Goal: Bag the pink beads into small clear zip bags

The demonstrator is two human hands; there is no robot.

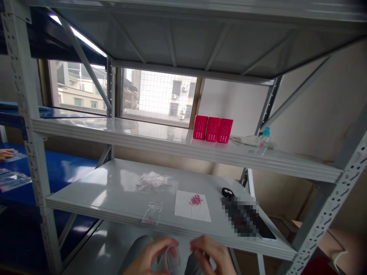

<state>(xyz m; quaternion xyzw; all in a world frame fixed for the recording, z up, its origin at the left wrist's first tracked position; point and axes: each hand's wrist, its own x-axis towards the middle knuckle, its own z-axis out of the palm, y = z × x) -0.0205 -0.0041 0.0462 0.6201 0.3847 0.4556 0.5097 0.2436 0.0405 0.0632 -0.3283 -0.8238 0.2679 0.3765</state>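
My left hand (pixel 156 254) is closed around a small clear zip bag (pixel 169 261) with a red seal line, low in front of the shelf edge. Beside it, my right hand (pixel 210 252) has curled fingers with the tips close together; whatever they pinch, if anything, is too small to see. Just beyond, on the grey shelf (pixel 114 204), lies a clear zip bag (pixel 152 213) with several pink pellets in it. A heap of pink pellets (pixel 196 200) rests on a white paper sheet (pixel 183 210). Behind these is a pile of clear zip bags (pixel 151 180).
A dark phone-like slab (pixel 265 227), partly pixelated, and a black round object (pixel 228 192) lie at right. Red boxes (pixel 212 129) and a small bottle (pixel 265 138) stand on the shelf above. Another person's hand (pixel 6 154) shows at far left. Metal posts (pixel 24 95) frame the shelving.
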